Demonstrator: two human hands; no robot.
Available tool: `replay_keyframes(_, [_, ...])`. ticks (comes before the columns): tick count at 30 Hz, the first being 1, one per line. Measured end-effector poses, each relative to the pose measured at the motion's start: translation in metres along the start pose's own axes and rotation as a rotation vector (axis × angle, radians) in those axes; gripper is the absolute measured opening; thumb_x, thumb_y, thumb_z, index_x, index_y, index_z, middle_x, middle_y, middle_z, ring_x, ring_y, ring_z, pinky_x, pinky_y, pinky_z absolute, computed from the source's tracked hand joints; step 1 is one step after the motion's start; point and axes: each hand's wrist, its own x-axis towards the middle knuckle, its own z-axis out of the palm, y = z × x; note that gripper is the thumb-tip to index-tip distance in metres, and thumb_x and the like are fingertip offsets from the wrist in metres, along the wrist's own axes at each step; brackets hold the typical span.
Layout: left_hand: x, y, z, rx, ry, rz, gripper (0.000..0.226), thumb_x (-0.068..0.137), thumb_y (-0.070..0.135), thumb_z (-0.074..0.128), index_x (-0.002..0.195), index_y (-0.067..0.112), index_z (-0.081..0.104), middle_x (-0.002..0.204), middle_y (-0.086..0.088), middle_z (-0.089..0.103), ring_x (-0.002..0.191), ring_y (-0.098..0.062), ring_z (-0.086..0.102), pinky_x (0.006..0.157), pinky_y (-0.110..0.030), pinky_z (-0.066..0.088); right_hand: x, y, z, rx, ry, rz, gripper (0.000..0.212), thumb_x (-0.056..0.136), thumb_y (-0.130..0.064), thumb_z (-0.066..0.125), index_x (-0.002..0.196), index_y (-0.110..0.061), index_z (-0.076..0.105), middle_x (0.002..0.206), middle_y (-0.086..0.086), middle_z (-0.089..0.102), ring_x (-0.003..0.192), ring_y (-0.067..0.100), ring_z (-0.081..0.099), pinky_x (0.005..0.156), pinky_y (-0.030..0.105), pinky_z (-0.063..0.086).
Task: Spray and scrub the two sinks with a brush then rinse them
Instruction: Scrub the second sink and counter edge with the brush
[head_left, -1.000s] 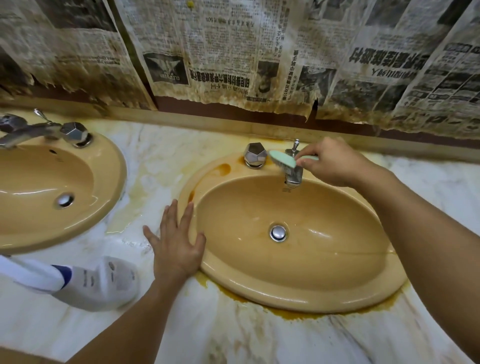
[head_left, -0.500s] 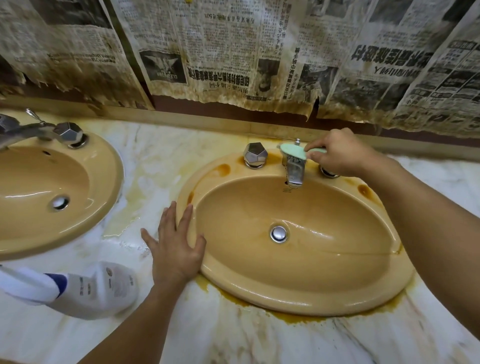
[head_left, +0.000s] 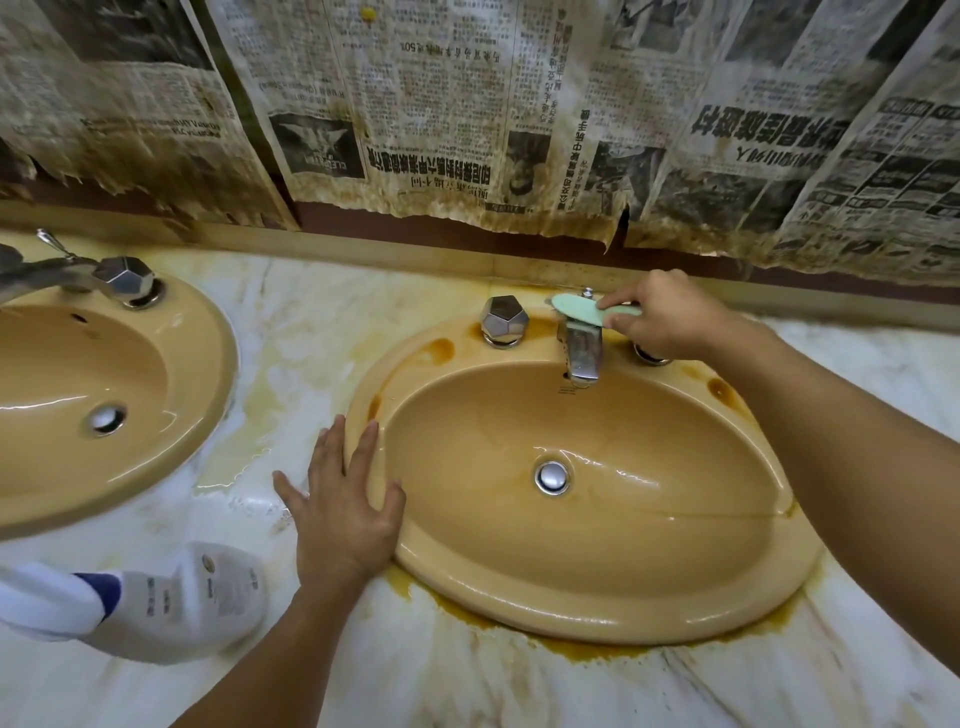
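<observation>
Two tan oval sinks sit in a marble counter: the right sink (head_left: 597, 587) in the middle of the view, the left sink (head_left: 171, 374) at the left edge. My right hand (head_left: 670, 322) grips the handle of a pale green brush (head_left: 576, 310), whose head rests on top of the right sink's chrome spout (head_left: 584, 353). My left hand (head_left: 340, 512) lies flat, fingers spread, on the right sink's left rim and the counter. A white spray bottle (head_left: 208, 597) lies on its side at the lower left.
A chrome faceted knob (head_left: 503, 318) stands left of the spout; the right knob (head_left: 649, 355) is mostly hidden by my hand. Brown stains ring the right sink's rim and the counter (head_left: 311, 332). Stained newspaper (head_left: 467, 114) covers the wall behind. The left sink has its own tap (head_left: 124, 278).
The brush has moved from the spout's left side up onto its top, and my right hand has shifted right and back. My left hand has stayed put.
</observation>
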Motion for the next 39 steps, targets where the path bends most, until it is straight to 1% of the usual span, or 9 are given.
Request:
replay_keyframes(4, [-0.001,0.001,0.0,-0.001,-0.006,-0.008,0.076,0.086,0.059,0.032,0.159,0.039,0.029,0.171,0.004,0.012,0.157,-0.016,0.008,0.122,-0.062,-0.008,0.0,0.014,-0.014,0.05,-0.032,0.022,0.023,0.096,-0.04,0.066,0.117,-0.037,0.074,0.136,0.012,0.062,0.129,0.028,0.05,0.108,0.046,0.045])
replay_keyframes(14, [0.0,-0.001,0.001,-0.002,-0.004,-0.009,0.074,0.087,0.057,0.036,0.158,0.04,0.03,0.17,0.004,0.015,0.157,-0.015,0.01,0.122,-0.063,-0.006,-0.009,-0.006,0.001,0.027,0.073,0.024,0.03,0.098,-0.035,0.061,0.126,-0.03,0.07,0.142,0.006,0.059,0.126,0.028,0.054,0.101,0.043,0.048])
replay_keyframes(18, [0.001,0.0,0.0,-0.006,-0.004,-0.012,0.074,0.087,0.056,0.035,0.158,0.04,0.031,0.17,0.004,0.014,0.157,-0.015,0.01,0.121,-0.062,-0.007,-0.047,0.025,-0.006,0.143,0.087,0.098,0.025,0.097,-0.03,0.065,0.12,-0.027,0.075,0.122,0.005,0.07,0.08,0.017,0.056,0.068,0.029,0.043])
replay_keyframes(22, [0.0,0.0,0.0,-0.004,-0.007,-0.011,0.074,0.087,0.057,0.033,0.158,0.04,0.031,0.17,0.004,0.014,0.157,-0.015,0.009,0.122,-0.062,-0.007,-0.079,0.035,0.023,0.712,0.108,0.284,0.036,0.098,-0.007,0.054,0.129,-0.02,0.068,0.077,0.006,0.063,0.057,0.015,0.042,0.05,0.026,0.032])
replay_keyframes(26, [0.0,0.001,-0.001,-0.005,-0.006,-0.015,0.075,0.086,0.057,0.033,0.158,0.039,0.031,0.17,0.004,0.015,0.157,-0.016,0.01,0.122,-0.063,-0.006,-0.078,0.022,0.062,0.747,0.078,0.289,0.046,0.099,-0.004,0.051,0.143,-0.017,0.054,0.098,0.013,0.071,0.063,0.022,0.052,0.051,0.033,0.043])
replay_keyframes(29, [0.0,0.002,-0.002,-0.008,-0.006,-0.015,0.074,0.086,0.058,0.033,0.158,0.04,0.031,0.17,0.004,0.016,0.157,-0.016,0.011,0.123,-0.063,-0.006,-0.055,0.016,0.085,0.573,0.159,0.287,0.049,0.102,-0.014,0.054,0.15,-0.017,0.048,0.128,0.012,0.063,0.093,0.027,0.061,0.074,0.034,0.049])
replay_keyframes(31, [0.0,0.001,-0.001,-0.004,-0.011,-0.021,0.075,0.086,0.058,0.033,0.158,0.04,0.03,0.17,0.005,0.015,0.157,-0.015,0.01,0.123,-0.063,-0.006,-0.038,0.008,0.09,0.622,0.21,0.285,0.052,0.103,-0.017,0.055,0.154,-0.016,0.043,0.132,0.008,0.058,0.107,0.028,0.059,0.085,0.033,0.047])
replay_keyframes(36, [0.001,0.0,0.0,0.017,-0.024,-0.024,0.075,0.085,0.058,0.032,0.158,0.041,0.03,0.17,0.004,0.015,0.157,-0.014,0.01,0.123,-0.062,-0.007,-0.027,0.007,0.093,0.861,0.213,0.359,0.053,0.102,-0.02,0.055,0.154,-0.022,0.043,0.104,0.008,0.059,0.08,0.022,0.055,0.051,0.028,0.041])
replay_keyframes(39, [0.001,0.0,-0.001,0.008,-0.014,-0.022,0.075,0.085,0.058,0.033,0.158,0.04,0.03,0.17,0.004,0.016,0.156,-0.015,0.012,0.123,-0.061,-0.007,-0.063,0.009,0.104,0.921,0.186,0.361,0.051,0.103,-0.017,0.054,0.153,-0.026,0.044,0.084,0.003,0.055,0.061,0.015,0.047,0.044,0.026,0.036])
